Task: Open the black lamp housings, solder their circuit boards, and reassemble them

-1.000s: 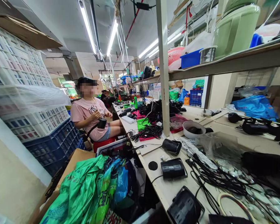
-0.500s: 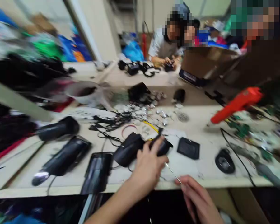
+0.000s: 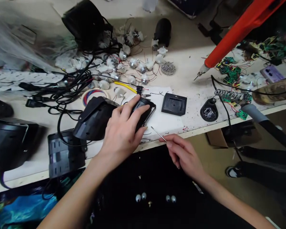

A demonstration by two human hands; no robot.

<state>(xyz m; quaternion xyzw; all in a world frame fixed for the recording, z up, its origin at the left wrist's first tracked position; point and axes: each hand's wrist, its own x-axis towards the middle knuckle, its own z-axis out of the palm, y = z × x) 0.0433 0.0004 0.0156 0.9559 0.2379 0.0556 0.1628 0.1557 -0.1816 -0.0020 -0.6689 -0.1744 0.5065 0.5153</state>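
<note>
- Fingers, left hand [image 3: 120, 133]: these were spread over a black housing [image 3: 143, 102] and held it against the bench, fingertips on its upper face and thumb at its near edge.
- Fingers, right hand [image 3: 183, 154]: these were closed narrowly on a slim metal tool [image 3: 158, 133], pinched between thumb and index finger. The tool's tip pointed toward the housing and stood just apart from it.
- Housing position: it sat near the front edge of the workbench [image 3: 188, 83], partly covered by the left hand, with a white sheet [image 3: 160, 122] beside it.
- Directly beyond the housing: a black plug [image 3: 139, 90] lay near the end of a yellow cable [image 3: 125, 86].
- Right of the housing: a black square plate [image 3: 173, 104] lay flat, well clear of both hands. Farther right stood a small black tray [image 3: 202, 110] containing thin silvery pieces.
- Left of the housing: a second black housing [image 3: 92, 121] rested just beside the left hand.
- Far side: white motor parts [image 3: 141, 66] were scattered beside a heap of small metal screws [image 3: 168, 68].
- Upper right: a red power screwdriver [image 3: 233, 38] pointed down toward the bench, near green circuit boards [image 3: 232, 74].
</note>
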